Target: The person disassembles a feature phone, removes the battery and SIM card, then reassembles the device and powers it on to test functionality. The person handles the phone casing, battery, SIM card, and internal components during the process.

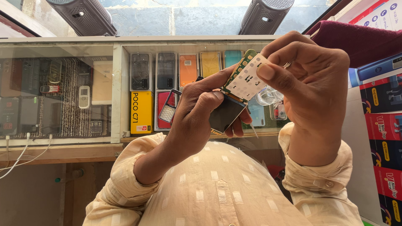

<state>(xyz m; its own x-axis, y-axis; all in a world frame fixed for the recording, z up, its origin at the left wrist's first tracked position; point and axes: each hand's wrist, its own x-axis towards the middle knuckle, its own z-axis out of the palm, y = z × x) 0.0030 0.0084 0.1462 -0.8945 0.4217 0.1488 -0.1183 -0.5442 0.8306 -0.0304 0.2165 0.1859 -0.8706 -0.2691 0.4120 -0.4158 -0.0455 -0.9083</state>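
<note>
My hands hold a small phone circuit board (pixel 244 78) up in front of my chest. It has a green edge and a white keypad sheet. A dark display screen (pixel 226 114) hangs from its lower end. My left hand (pixel 194 115) grips the screen and the board's lower part, and a thin metal tool (pixel 253 129) pokes out below its fingers. My right hand (pixel 312 83) pinches the board's upper end, thumb pressed on the keypad sheet. A clear plastic piece (pixel 268 96) shows between the hands.
Behind the hands is a glass display counter (pixel 117 88) with phone cases, old handsets (pixel 84 96) and a yellow box (pixel 141 112). Two dark speakers (pixel 81 14) stand on top. A maroon cloth (pixel 360 39) and red boxes (pixel 385 134) are at the right, white cables (pixel 16 159) at the left.
</note>
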